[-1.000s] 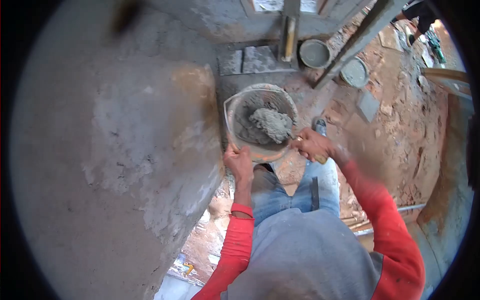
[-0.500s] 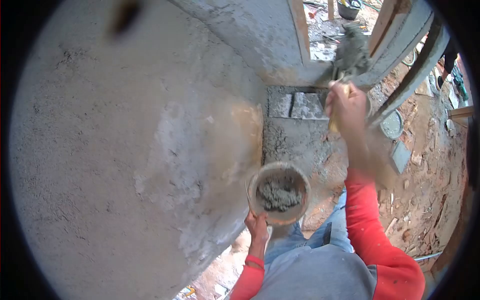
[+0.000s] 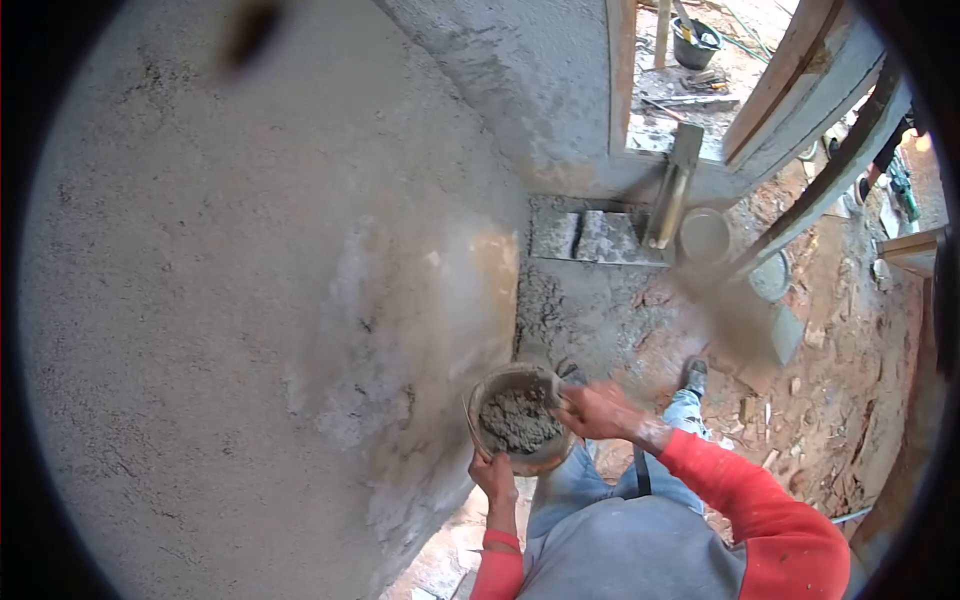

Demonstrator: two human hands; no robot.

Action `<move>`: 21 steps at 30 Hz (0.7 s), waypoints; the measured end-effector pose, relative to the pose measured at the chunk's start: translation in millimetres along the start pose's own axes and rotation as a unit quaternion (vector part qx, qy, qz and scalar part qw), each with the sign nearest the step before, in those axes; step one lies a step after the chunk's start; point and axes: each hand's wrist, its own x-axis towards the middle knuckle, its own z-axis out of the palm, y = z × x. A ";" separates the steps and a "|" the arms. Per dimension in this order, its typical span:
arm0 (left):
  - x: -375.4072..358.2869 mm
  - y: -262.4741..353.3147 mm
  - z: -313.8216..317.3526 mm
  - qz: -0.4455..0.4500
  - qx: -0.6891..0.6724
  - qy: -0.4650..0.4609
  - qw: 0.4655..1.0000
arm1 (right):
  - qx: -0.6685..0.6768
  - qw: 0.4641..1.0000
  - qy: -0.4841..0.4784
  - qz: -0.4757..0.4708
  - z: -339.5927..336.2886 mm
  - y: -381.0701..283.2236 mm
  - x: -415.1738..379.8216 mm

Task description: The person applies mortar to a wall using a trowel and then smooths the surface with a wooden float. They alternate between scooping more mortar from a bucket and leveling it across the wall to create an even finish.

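Note:
My left hand [image 3: 495,472] is closed on the near-left rim of a round bucket [image 3: 545,460], which is tilted so its mouth faces me. Grey wet mortar [image 3: 518,420] lies inside the bucket. Over the bucket's right rim, my right hand [image 3: 597,410] is closed around a trowel's handle. Only a bit of the trowel [image 3: 552,390] shows at the rim, and its blade is mostly hidden. A rough plastered wall [image 3: 250,300] rises close on the left, with a damp patch near the bucket.
Grey blocks [image 3: 600,237] lie at the wall's foot beside a leaning board [image 3: 675,185]. Round containers [image 3: 705,235] stand right of it. A curved bar [image 3: 820,185] crosses the right side. A wood-framed opening [image 3: 620,80] shows a black bucket [image 3: 696,45]. Rubble covers the ground.
My right hand has come down from the upper right to the bucket; the mortar-loaded trowel it held up is now at the rim. The bucket has shifted slightly left and down.

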 end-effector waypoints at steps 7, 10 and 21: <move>-42.9 68.3 70.0 0.063 0.126 -0.087 0.986 | -0.063 0.983 -0.144 0.096 37.7 123.0 -29.9; -81.5 113.0 107.9 0.058 0.013 -0.092 0.994 | 0.159 0.944 -0.236 0.164 51.9 132.0 -60.7; -121.9 77.0 172.8 -0.118 -0.256 -0.117 0.952 | 0.193 0.977 -0.017 0.086 -44.5 133.5 -152.7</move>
